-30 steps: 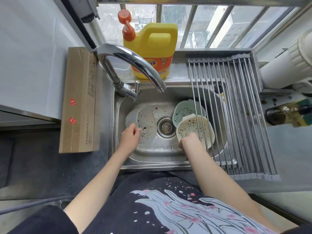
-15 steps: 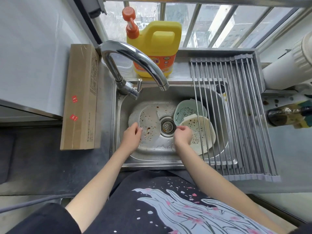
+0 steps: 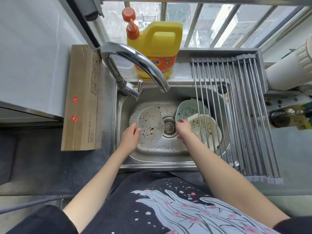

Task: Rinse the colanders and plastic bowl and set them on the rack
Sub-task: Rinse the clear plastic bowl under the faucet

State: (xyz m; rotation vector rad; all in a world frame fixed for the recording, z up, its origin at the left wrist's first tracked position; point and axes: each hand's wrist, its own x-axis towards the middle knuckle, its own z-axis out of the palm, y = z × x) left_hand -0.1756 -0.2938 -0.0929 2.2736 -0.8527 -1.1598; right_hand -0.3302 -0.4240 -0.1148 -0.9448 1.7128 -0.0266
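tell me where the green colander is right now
In the head view the green colander sits in the sink, right of the drain, partly under the rack, with the cream colander overlapping its near side.

Faucet arching over sink centre, rack bars covering right side, left half open above

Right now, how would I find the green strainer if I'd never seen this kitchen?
Look into the steel sink, to the right of the round drain and partly under the rods of the roll-up rack. Two colanders sit there together. The pale green colander is the one farther back, nearer the window; the cream colander overlaps its front edge.
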